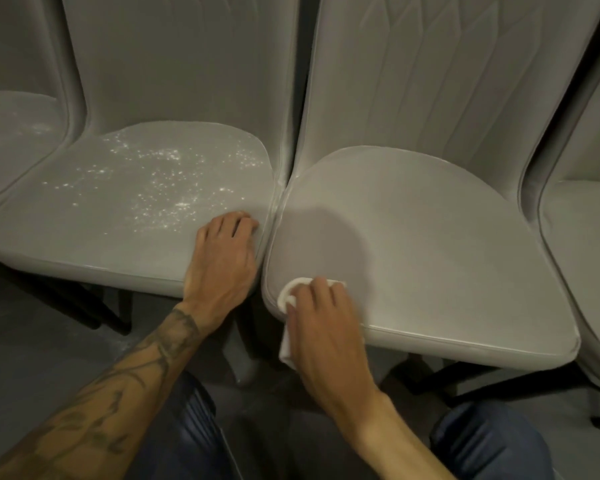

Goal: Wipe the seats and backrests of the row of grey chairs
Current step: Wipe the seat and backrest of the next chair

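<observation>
Soft, dim light over the row, and a round shadow [326, 237] falls on the seat of the chair with the stitched backrest [447, 98]. Under that chair, black legs [426, 379] slant down to a dark grey floor [42, 368]. Just to its left stands the neighbouring chair [101, 244], on dark legs [111, 317] of its own. Further left and lower, pale dusty specks [118, 344] dot the floor.
</observation>
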